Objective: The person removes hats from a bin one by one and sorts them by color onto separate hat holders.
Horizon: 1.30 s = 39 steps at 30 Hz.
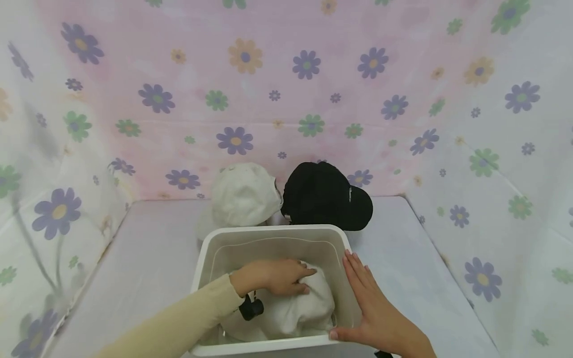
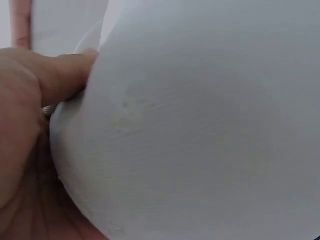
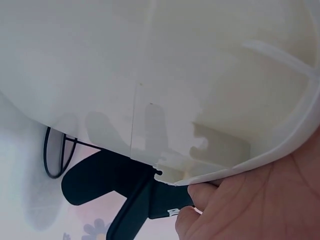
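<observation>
A white cap lies inside a white plastic bin in the head view. My left hand reaches into the bin and grips the cap. In the left wrist view the cap's pale fabric fills most of the picture, with the thumb pressed against its edge; the fingertips are hidden. On the bin's right side, my right hand rests with straight fingers along the outer wall and the thumb at the near corner. The right wrist view shows the palm against the bin's rim.
Behind the bin, another white cap sits to the left of a black cap. All stand on a pale table. Flower-patterned cloth walls enclose the back and both sides.
</observation>
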### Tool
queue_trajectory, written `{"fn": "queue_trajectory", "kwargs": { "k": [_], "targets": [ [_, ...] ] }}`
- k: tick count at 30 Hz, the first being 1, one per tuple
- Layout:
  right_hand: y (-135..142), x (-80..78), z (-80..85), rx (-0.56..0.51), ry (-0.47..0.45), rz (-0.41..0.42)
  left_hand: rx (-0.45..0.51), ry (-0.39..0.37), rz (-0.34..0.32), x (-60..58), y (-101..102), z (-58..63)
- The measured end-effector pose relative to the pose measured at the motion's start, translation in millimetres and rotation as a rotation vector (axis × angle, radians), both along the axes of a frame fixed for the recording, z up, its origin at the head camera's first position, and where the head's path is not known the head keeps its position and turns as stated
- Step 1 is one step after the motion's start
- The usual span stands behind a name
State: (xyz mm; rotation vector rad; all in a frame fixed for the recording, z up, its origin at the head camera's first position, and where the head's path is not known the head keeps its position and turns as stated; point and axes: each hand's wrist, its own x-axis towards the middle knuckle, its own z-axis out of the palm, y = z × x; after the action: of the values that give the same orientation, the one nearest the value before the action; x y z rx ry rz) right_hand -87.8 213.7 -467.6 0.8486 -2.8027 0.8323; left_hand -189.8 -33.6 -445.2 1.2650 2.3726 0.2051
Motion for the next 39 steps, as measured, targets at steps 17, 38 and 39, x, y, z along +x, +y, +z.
{"fn": "queue_trajectory", "kwargs": {
  "k": [17,38,39],
  "targets": [
    [3.6,0.7,-0.2,-0.072,-0.02,0.034,0.294,-0.105,-0.015,-6.0,-6.8,18.1],
    [0.4,1.7,-3.6,-0.063,-0.15,-0.079,0.425,-0.115,0.058,-5.7,-31.5,70.7],
    [0.2,1.8,-3.0,-0.053,-0.156,-0.086,0.427,-0.118,0.062,-5.4,-32.9,75.7]
  ]
}}
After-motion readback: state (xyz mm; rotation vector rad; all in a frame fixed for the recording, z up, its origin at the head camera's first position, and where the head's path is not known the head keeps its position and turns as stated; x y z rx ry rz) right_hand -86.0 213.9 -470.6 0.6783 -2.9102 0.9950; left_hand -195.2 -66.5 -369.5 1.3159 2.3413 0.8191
